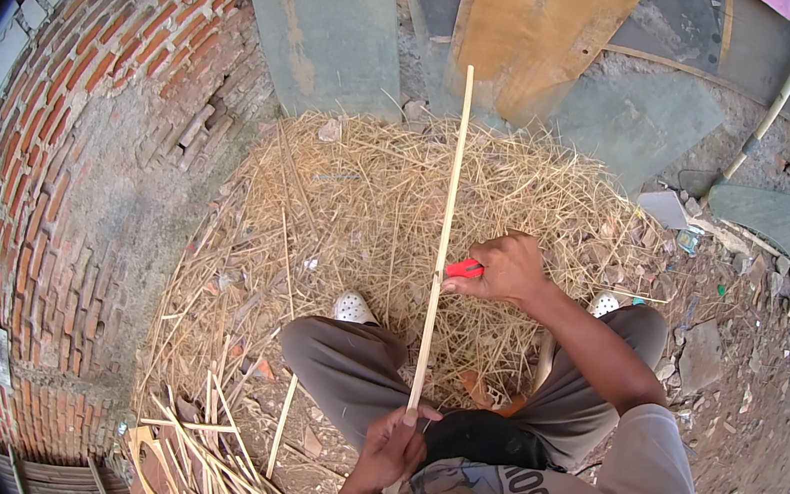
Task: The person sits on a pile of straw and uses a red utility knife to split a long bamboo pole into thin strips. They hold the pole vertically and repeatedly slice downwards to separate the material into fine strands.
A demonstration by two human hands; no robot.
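A long, pale bamboo strip (454,174) stretches away from my lap, over the heap of shavings. My left hand (392,446) is closed around its near end, close to my waist. In my right hand (510,266) is a red-handled knife (465,269), its front end against the strip about midway along. The blade itself is too small to make out. Both my legs are bent, with the strip running between the knees.
Thin shavings (374,183) cover the ground ahead. More bamboo strips (213,464) lie piled at the lower left. A brick wall (48,198) rises on the left. Boards (329,31) lean at the back, and a pale pole (785,95) stands at the far right.
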